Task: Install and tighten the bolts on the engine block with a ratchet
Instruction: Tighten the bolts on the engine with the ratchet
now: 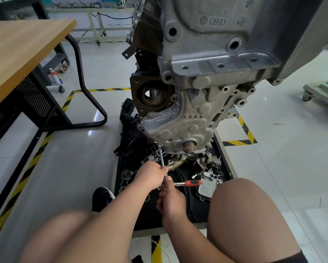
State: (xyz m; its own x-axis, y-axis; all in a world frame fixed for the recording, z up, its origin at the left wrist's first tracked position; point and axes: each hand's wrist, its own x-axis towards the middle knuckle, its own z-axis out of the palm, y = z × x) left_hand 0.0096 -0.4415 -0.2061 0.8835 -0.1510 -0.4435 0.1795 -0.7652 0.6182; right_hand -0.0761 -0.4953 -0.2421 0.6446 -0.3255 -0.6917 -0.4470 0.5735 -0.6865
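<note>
Red-handled ratchet (192,183), left hand (151,174) clamped on extension (161,156), right hand (170,201) gripping head, loose parts (213,161) crowding below

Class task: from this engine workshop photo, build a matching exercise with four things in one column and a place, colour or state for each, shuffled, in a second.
Things
1. ratchet
2. extension bar
3. spray can
4. left hand

Descriptions
A. stands on the floor by the wooden table
B. grips the bar
C. has a red handle
D. reaches up to the lower edge of the engine block

Pairs: 1-C, 2-D, 3-A, 4-B
</note>
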